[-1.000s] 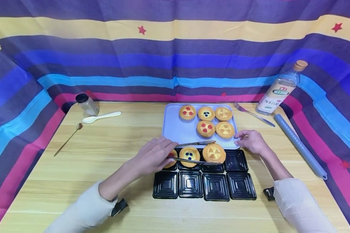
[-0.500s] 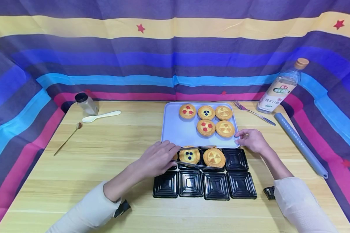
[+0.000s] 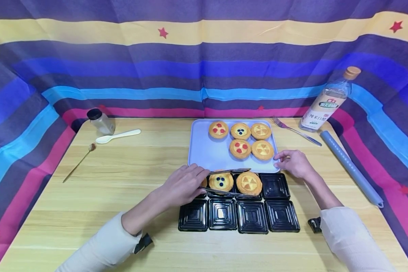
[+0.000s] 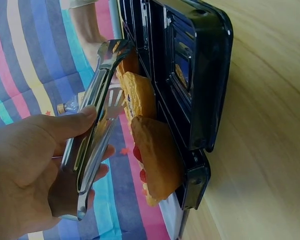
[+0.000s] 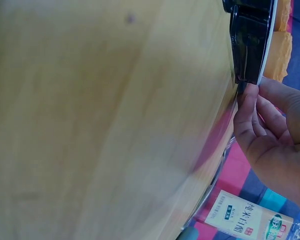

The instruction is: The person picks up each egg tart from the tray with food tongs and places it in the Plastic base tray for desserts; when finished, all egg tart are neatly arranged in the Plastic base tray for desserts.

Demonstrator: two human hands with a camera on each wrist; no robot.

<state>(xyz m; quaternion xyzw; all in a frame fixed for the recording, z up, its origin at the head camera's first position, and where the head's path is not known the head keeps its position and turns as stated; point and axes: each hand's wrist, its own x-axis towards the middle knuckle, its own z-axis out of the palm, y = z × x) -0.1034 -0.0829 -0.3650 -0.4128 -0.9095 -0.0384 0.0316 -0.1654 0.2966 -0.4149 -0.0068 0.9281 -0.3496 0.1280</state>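
Note:
My left hand (image 3: 185, 185) holds metal tongs (image 4: 92, 120) with the thumb on one arm and fingers round the other. Their tips lie on either side of an egg tart with pale triangular pieces (image 3: 249, 183), in the third black square container of the back row. A blueberry tart (image 3: 221, 182) sits left of it, between the tong arms. A red-topped tart (image 4: 157, 160) is in the leftmost back container, largely hidden by my left hand in the head view. My right hand (image 3: 294, 163) pinches the near right corner of the lavender tray (image 3: 207, 156).
Several tarts (image 3: 240, 149) stand on the tray. The fourth back container (image 3: 274, 186) and the front row (image 3: 222, 214) hold no tart. A fork (image 3: 295, 131), a vinegar bottle (image 3: 321, 109) and a grey bar (image 3: 350, 168) lie right; a jar (image 3: 102, 122) and white spoon (image 3: 119, 136) left.
The tongs and the triangle-topped tart have come down a little toward the near side, into the third back container. My right hand stays at the tray corner.

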